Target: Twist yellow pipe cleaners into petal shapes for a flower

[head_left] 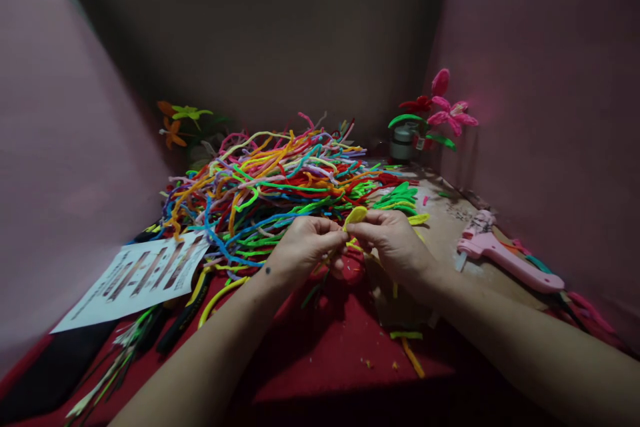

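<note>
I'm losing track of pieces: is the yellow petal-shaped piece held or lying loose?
Held: the yellow petal-shaped piece sticks up where the fingers of the left hand and right hand meet.

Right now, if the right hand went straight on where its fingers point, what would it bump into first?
Past the yellow piece it holds, the right hand would probably meet the left hand first; exact depth is hard to judge.
</note>
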A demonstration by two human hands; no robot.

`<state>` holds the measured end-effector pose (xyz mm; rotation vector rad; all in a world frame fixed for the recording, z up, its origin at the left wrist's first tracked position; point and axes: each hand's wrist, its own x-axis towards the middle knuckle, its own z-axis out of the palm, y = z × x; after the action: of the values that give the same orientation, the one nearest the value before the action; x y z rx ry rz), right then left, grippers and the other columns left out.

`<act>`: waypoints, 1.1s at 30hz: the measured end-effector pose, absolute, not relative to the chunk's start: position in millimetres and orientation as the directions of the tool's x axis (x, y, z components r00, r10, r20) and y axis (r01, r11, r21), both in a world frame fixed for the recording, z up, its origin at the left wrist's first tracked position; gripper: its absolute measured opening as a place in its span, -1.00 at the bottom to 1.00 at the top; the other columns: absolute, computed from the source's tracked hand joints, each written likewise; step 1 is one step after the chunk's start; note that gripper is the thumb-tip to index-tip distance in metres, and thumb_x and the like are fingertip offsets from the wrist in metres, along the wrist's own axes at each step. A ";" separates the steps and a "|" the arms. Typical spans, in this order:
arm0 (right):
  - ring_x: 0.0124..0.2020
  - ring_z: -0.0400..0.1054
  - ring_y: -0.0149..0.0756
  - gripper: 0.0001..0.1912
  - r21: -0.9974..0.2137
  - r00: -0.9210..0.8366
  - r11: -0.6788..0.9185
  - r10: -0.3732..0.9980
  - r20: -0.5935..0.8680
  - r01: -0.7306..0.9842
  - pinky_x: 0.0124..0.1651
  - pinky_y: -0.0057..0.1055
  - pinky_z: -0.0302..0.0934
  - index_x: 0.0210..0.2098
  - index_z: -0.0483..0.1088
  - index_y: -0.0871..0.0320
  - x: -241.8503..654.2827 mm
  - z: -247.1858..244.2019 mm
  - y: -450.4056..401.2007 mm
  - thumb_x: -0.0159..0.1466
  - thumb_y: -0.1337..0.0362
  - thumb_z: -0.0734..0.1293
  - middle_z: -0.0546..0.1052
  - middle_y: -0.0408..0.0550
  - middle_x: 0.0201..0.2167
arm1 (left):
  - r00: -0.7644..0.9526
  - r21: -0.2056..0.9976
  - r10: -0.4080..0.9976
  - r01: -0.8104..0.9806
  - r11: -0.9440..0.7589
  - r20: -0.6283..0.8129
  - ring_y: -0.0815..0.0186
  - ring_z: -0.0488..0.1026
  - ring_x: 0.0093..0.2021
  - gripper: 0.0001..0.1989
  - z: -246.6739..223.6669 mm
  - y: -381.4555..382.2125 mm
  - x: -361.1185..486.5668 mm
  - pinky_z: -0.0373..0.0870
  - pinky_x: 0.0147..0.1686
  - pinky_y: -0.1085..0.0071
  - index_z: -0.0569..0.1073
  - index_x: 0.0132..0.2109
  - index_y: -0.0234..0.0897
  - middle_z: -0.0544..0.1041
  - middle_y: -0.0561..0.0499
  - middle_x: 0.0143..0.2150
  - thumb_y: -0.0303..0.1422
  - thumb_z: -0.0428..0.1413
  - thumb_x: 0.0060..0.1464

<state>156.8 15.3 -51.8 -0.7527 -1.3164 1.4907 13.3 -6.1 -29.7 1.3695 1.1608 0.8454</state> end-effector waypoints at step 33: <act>-0.63 0.10 -0.55 -0.90 -0.921 -0.274 0.008 0.954 0.124 -0.390 -0.56 -0.54 -0.04 -0.51 0.35 0.25 155.6 -53.4 16.0 0.01 0.32 0.34 0.32 -0.22 -0.63 | 0.433 0.963 0.881 -0.089 0.253 -0.191 0.36 0.37 -0.58 -0.65 -30.1 -2.0 5.1 0.33 -0.60 0.43 0.42 -0.35 -0.42 0.46 -0.09 -0.48 -0.17 -0.05 0.07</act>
<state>155.6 16.0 -53.4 -0.7056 -1.1423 1.5302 5.1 -2.0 -30.1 1.1159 0.8909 0.7946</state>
